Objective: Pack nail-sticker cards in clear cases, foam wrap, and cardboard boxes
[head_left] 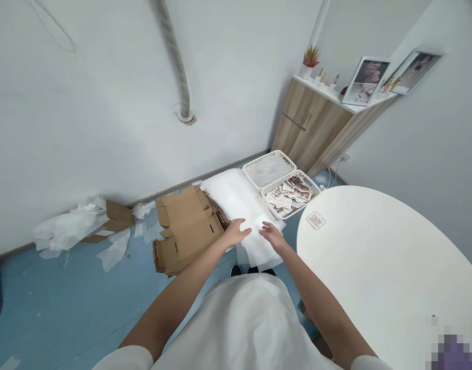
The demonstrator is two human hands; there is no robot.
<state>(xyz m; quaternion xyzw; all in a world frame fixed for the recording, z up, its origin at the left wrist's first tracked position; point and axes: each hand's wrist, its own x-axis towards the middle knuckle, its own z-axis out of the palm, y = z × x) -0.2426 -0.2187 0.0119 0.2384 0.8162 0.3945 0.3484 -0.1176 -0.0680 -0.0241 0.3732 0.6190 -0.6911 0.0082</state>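
Note:
Both of my hands reach forward, palms turned toward each other, with a gap between them. My left hand [237, 233] has its fingers apart and holds nothing. Opposite it, my right hand [272, 236] is also empty, fingers spread. Under and beyond them lies a pile of white translucent packing sheets [236, 192]; whether my fingers touch it I cannot tell. Flattened brown cardboard boxes [189, 221] are stacked to the left of my left hand. Past my right hand stands a white basket [310, 181] holding many printed cards [287, 195].
A second white basket [255, 181] with clear pieces stands behind. At right is a round white table [374, 246] with a small clear packet [316, 220] on it. A wooden cabinet [316, 118] fills the corner. Scrap sheets [72, 226] litter the blue floor [66, 303] at left.

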